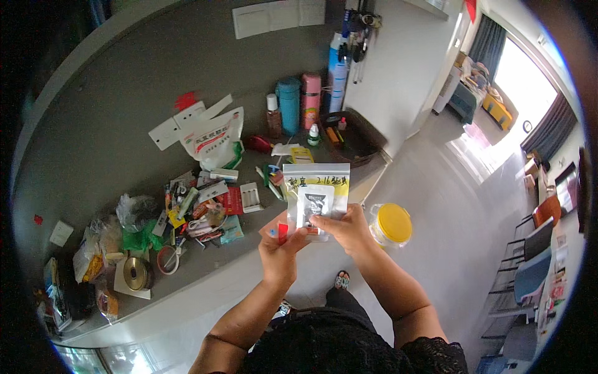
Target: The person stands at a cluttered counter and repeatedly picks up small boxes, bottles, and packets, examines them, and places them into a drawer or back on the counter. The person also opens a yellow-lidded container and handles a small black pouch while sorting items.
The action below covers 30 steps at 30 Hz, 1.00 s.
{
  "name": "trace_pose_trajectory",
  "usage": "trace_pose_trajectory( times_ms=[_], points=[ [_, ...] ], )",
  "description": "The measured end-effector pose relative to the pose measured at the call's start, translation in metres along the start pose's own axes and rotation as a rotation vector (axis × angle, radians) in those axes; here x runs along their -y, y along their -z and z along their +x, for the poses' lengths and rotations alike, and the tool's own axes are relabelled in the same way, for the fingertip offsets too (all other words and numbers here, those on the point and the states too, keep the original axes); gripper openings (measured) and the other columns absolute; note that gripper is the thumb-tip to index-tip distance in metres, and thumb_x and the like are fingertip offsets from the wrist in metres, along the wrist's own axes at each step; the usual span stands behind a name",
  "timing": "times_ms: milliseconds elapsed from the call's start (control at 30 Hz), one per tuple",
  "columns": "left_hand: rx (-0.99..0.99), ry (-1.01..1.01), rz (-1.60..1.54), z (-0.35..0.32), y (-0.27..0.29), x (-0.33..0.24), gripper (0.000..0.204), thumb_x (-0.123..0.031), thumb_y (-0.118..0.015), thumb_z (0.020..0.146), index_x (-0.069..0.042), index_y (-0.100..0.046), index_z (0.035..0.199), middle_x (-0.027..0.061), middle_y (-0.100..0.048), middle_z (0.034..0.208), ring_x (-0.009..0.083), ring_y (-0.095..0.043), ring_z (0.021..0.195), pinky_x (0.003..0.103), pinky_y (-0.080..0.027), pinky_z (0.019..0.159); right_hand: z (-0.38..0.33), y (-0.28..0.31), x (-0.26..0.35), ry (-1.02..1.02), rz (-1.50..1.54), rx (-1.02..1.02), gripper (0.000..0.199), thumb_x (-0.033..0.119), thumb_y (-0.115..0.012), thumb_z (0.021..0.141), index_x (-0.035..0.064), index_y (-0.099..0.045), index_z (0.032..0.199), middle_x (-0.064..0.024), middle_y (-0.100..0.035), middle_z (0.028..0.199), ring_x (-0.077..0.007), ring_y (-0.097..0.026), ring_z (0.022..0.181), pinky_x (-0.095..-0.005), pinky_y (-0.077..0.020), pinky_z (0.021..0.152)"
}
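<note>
Both hands hold a clear zip-top bag (pixel 338 194) upright in front of me, past the counter's front edge. Inside it shows a small white packet (pixel 303 202) with a dark printed panel; handwriting on a yellow strip runs across the bag's upper part. My left hand (pixel 278 254) pinches the lower left corner, next to a small red patch. From the right, my right hand (pixel 350 232) grips the lower right side, its thumb lying across the packet's front. The fingers behind the bag are hidden.
A grey counter (pixel 215 255) carries a loose pile of small items, a white pouch (pixel 215 140), a blue bottle (pixel 288 106), a pink bottle (pixel 311 100) and a dark basket (pixel 361 146). A yellow-lidded tub (pixel 393 223) stands right of my hand. Chairs (pixel 529 243) line the far right.
</note>
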<state>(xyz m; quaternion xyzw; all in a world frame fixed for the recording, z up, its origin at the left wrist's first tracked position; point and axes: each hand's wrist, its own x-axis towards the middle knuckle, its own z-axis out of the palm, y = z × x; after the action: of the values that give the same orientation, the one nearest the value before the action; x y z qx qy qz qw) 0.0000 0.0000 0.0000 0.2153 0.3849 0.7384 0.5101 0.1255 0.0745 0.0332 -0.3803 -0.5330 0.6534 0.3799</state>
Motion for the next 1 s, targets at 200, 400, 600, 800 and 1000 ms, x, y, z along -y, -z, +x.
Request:
trace_pose_trajectory(
  times_ms=[200,400,600,800,1000],
  points=[
    [0.004,0.031,0.079,-0.002,-0.024,0.019,0.029,0.008,-0.058,0.079,0.001,-0.056,0.106,0.0093,-0.062,0.098,0.0206,-0.063,0.085,0.033,-0.053,0.073,-0.01,0.034,0.004,0.003,0.078,-0.022,0.026,0.011,-0.072,0.074,-0.0018,-0.065,0.095,-0.0066,-0.065,0.082,-0.011,-0.06,0.07,-0.0254,-0.0472,0.062],
    [0.004,-0.013,0.056,-0.005,-0.062,0.04,0.033,0.009,-0.059,0.077,0.0,-0.055,0.109,0.0088,-0.062,0.097,0.0183,-0.062,0.083,0.029,-0.052,0.07,-0.013,0.076,0.013,-0.031,0.048,0.039,0.029,0.011,-0.071,0.074,-0.0026,-0.062,0.098,-0.0071,-0.066,0.087,-0.0111,-0.061,0.076,-0.0259,-0.0479,0.069],
    [0.001,-0.037,0.083,-0.007,-0.092,0.07,0.035,0.009,-0.057,0.077,0.0,-0.054,0.111,0.0093,-0.062,0.097,0.0188,-0.062,0.084,0.03,-0.052,0.072,-0.012,0.114,0.013,-0.011,0.126,0.04,0.032,0.008,-0.071,0.074,-0.0032,-0.06,0.102,-0.0079,-0.065,0.09,-0.0128,-0.062,0.078,-0.0276,-0.05,0.071],
    [0.006,-0.076,0.141,-0.001,-0.114,0.099,0.032,0.007,-0.055,0.08,0.0,-0.054,0.111,0.01,-0.062,0.097,0.0196,-0.062,0.085,0.032,-0.052,0.074,-0.014,0.147,0.017,-0.004,0.243,0.04,0.03,0.006,-0.07,0.074,-0.0028,-0.061,0.1,-0.0078,-0.065,0.092,-0.013,-0.062,0.079,-0.0278,-0.0501,0.072],
    [0.078,-0.06,0.199,0.008,-0.144,0.137,0.035,0.006,-0.059,0.079,-0.001,-0.05,0.112,0.0083,-0.061,0.097,0.0157,-0.06,0.084,0.027,-0.05,0.07,-0.014,0.223,0.008,0.058,0.063,0.047,0.03,0.017,-0.065,0.081,-0.0011,-0.059,0.105,-0.0058,-0.063,0.092,-0.0116,-0.059,0.079,-0.0255,-0.0477,0.072]
  ],
)
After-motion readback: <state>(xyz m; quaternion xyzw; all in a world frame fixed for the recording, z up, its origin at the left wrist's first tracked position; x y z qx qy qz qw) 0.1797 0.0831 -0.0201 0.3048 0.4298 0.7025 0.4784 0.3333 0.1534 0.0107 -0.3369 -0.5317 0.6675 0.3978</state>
